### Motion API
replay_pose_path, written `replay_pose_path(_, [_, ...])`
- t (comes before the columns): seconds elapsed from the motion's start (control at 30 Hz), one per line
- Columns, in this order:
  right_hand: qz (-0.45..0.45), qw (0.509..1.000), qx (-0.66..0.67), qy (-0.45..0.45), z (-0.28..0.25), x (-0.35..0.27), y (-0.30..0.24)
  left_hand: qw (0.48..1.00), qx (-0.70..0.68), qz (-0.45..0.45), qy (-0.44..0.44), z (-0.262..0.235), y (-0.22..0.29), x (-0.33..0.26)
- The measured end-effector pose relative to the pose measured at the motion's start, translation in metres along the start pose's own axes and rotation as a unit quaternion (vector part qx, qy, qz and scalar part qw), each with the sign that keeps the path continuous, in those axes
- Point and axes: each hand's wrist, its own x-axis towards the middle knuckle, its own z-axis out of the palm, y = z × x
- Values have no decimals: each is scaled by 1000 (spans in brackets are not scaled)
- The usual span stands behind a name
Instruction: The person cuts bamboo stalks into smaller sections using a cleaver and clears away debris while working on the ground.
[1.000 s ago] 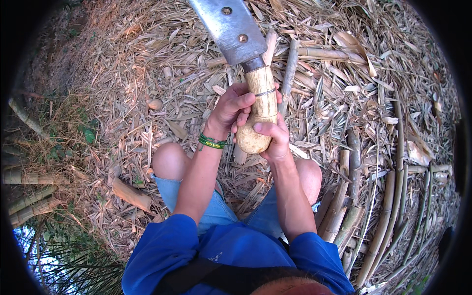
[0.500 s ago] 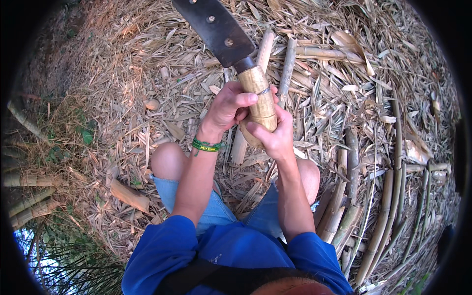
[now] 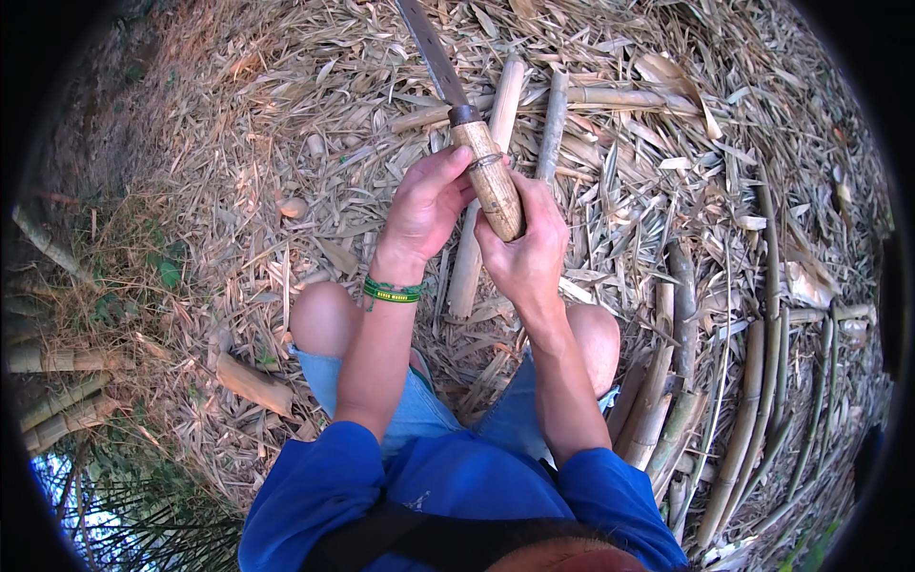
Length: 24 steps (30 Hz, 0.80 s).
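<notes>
I hold a large knife with a pale wooden handle [image 3: 494,181] out in front of my knees. Its dark metal blade [image 3: 431,52] points away from me toward the top edge, seen almost edge-on. My right hand [image 3: 526,250] grips the lower part of the handle. My left hand [image 3: 426,205] touches the handle from the left, fingers resting near its metal collar. A green band [image 3: 391,290] circles my left wrist. A cut bamboo length [image 3: 482,205] lies on the ground right under the hands.
Dry bamboo leaves and husks cover the ground [image 3: 248,162]. Several split bamboo strips [image 3: 753,419] lie in a heap at the right. Short bamboo pieces [image 3: 250,383] lie at the left, near my bare knees [image 3: 319,319]. Green grass [image 3: 143,276] shows at the far left.
The knife has turned: its broad blade face, seen flat before, now shows edge-on and points more straight away. My hands have shifted slightly down and right along the handle.
</notes>
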Motion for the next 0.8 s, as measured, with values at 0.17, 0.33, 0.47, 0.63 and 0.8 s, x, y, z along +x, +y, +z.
replay_pose_path(0.17, [-13,1000,5,-2,3,-2,5,1000,8,-17,9,-4,-1,0])
replay_pose_path(0.33, [3,1000,-21,-18,2,-3,9,999,12,-33,-12,-9,-2,-3])
replay_pose_path(0.47, [14,999,-49,-4,6,-7,5,998,3,-48,-32,-11,0,-5])
replay_pose_path(0.63, [28,996,-84,26,15,-8,3,998,-24,-44,37,16,-6,-6])
replay_pose_path(0.8, [24,994,-86,57,22,-8,7,972,142,94,162,56,-31,-9])
